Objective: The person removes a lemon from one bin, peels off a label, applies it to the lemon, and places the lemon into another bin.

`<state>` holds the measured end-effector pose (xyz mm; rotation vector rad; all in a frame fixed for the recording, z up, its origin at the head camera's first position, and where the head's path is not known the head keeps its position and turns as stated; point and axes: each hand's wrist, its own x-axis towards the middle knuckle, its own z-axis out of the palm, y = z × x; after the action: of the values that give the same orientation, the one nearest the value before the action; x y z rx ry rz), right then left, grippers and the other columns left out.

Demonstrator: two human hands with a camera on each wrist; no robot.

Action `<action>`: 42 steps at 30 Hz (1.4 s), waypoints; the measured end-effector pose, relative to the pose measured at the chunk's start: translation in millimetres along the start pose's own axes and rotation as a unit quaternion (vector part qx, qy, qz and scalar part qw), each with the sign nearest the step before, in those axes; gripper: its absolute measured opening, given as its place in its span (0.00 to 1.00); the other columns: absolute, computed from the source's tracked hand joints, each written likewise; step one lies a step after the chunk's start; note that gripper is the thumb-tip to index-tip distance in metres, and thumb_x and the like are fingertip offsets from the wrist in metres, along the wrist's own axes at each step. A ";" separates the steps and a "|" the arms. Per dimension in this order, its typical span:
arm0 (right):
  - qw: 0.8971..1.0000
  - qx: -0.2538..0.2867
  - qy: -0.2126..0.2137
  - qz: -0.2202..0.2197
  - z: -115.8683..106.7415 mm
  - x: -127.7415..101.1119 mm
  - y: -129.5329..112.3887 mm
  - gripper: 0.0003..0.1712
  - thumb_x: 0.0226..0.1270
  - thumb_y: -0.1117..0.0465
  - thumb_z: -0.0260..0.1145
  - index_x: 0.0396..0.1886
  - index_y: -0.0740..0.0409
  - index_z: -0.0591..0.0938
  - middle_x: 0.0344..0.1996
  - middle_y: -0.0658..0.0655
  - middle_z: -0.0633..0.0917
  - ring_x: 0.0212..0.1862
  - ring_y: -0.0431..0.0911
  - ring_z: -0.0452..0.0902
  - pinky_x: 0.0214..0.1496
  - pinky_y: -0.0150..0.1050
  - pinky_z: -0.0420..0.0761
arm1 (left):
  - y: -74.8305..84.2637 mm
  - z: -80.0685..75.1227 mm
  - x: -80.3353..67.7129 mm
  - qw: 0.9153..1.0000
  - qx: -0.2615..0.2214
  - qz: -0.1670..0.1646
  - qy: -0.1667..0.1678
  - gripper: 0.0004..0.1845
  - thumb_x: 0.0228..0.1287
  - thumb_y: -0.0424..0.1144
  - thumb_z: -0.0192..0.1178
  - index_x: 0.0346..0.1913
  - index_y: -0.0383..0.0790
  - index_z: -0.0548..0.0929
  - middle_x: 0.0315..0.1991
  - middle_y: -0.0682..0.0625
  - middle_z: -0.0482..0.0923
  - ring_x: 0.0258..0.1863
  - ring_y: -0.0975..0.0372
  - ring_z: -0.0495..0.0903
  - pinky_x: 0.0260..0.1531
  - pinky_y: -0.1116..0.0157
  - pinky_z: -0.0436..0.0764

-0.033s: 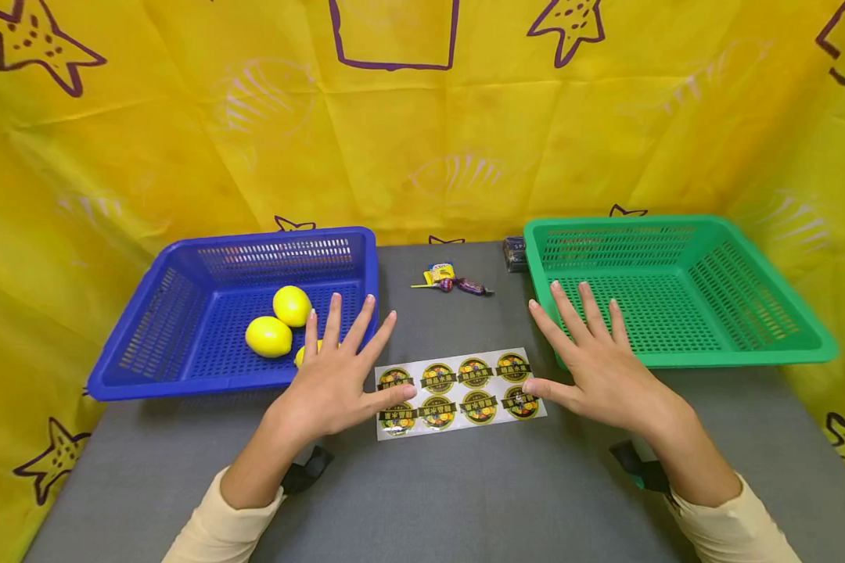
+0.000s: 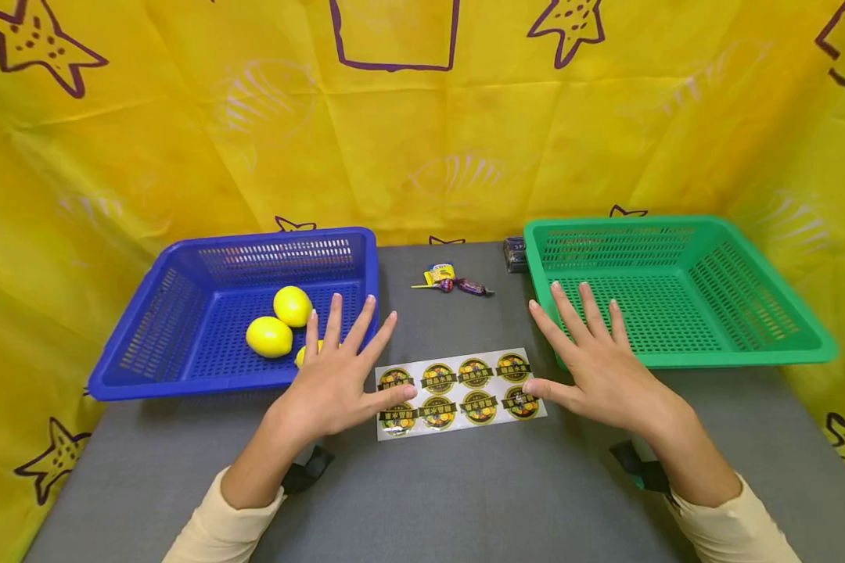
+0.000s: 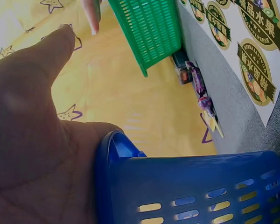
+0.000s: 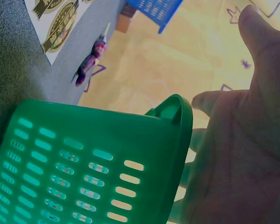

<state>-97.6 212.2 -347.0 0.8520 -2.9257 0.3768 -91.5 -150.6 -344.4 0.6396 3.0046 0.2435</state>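
From the head camera, a grey table (image 2: 465, 493) is being seen, enclosed on three sides by a yellow cloth backdrop (image 2: 183, 141) printed with purple stars. A sticker sheet (image 2: 460, 389) is lying flat at the middle of the table: a white rectangle carrying eight round dark labels with gold rims, in two rows of four. The left hand (image 2: 334, 383) is being held flat with fingers spread and straight, its thumb touching the sheet's left edge; nothing is being gripped. The right hand (image 2: 598, 367) is likewise being held spread and flat, its thumb meeting the sheet's right edge. A blue basket (image 2: 148, 367) on the left is holding lemons (image 2: 268, 336), one partly hidden behind the left fingers. A green basket (image 2: 746, 356) is standing on the right. Wrapped candies (image 2: 454, 281) are lying near the far edge, between the baskets.

In the left wrist view, the palm is being shown beside the blue basket's wall (image 3: 191, 186), with the sticker sheet (image 3: 252, 51) and candies (image 3: 200, 93) beyond.

In the right wrist view, the open palm (image 4: 238, 154) is hovering beside the green basket's corner (image 4: 84, 163), the sheet (image 4: 56, 18) just visible.
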 end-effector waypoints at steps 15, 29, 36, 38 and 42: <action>0.999 0.015 0.037 0.009 -15.4 -6.6 2.1 0.56 0.68 0.38 0.66 0.83 0.48 0.45 0.79 0.57 0.31 0.77 0.60 0.17 0.71 0.65 0.23 | -41.7 -25.3 -4.6 0.995 -0.091 -0.040 0.023 0.50 0.68 0.69 0.52 0.82 0.46 0.47 0.81 0.42 0.35 0.75 0.41 0.22 0.68 0.35 0.31; 0.998 -0.014 0.046 -0.041 3.7 3.4 -11.0 0.53 0.65 0.44 0.71 0.80 0.56 0.56 0.80 0.63 0.42 0.78 0.63 0.28 0.74 0.66 0.37 | -95.0 -35.0 8.5 0.990 -0.113 -0.051 -0.068 0.22 0.65 0.46 0.67 0.57 0.37 0.83 0.47 0.40 0.83 0.45 0.47 0.80 0.45 0.45 0.77; 0.992 -0.034 0.068 -0.098 20.4 7.7 -25.1 0.48 0.62 0.46 0.74 0.75 0.62 0.65 0.79 0.66 0.50 0.77 0.66 0.39 0.75 0.60 0.46 | -92.2 -34.6 26.1 0.978 -0.123 -0.025 -0.165 0.21 0.64 0.46 0.68 0.58 0.41 0.84 0.51 0.45 0.83 0.46 0.52 0.78 0.46 0.51 0.75; 0.990 -0.039 0.065 -0.117 25.1 7.4 -30.4 0.47 0.61 0.48 0.75 0.73 0.63 0.68 0.77 0.68 0.54 0.77 0.65 0.45 0.75 0.58 0.52 | -90.3 -34.7 30.3 0.975 -0.121 -0.019 -0.183 0.21 0.64 0.44 0.68 0.60 0.42 0.83 0.53 0.45 0.82 0.49 0.52 0.77 0.49 0.51 0.75; 0.989 -0.028 0.025 -0.141 35.6 6.2 -40.6 0.43 0.61 0.48 0.75 0.72 0.61 0.71 0.75 0.68 0.61 0.74 0.62 0.58 0.67 0.54 0.70 | -88.0 -34.3 35.4 0.970 -0.131 0.007 -0.205 0.22 0.68 0.38 0.63 0.64 0.41 0.80 0.59 0.40 0.78 0.58 0.48 0.74 0.59 0.46 0.72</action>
<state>-81.1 166.9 -372.0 1.2072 -2.7026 0.2894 -162.0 -220.4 -326.2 0.5995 2.5182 0.4399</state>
